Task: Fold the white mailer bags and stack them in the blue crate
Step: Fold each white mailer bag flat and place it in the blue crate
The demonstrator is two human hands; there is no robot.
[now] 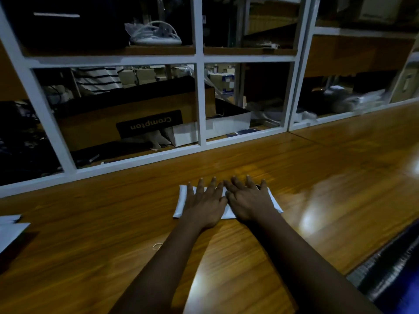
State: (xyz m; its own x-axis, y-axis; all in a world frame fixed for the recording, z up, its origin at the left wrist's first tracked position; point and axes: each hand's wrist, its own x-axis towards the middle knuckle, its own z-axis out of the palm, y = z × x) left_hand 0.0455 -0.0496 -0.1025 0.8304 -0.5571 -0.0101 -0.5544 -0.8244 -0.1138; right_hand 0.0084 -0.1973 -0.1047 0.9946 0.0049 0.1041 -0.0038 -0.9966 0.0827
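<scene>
– While both hands lie on it, which step is this?
– Pressing a fold flat, I judge. A white plastic mailer bag (pixel 182 201), already folded into a small rectangle, lies on the glossy brown wooden bench (pixel 317 177), mid-bench and short of its far edge.
– How do the hands hold it?
– They grip nothing. The left hand (pixel 205 201) and right hand (pixel 250 200) lie side by side, palms down, fingers straight and spread, pressing the bag (thumbs touching, or nearly).
– And next?
– Probably lifting the bag without letting the fold spring open, then carrying it to what I take for the blue crate (pixel 405 288), blurred, at the bench's right edge. More white sheets (pixel 10 232) lie at the left edge.
</scene>
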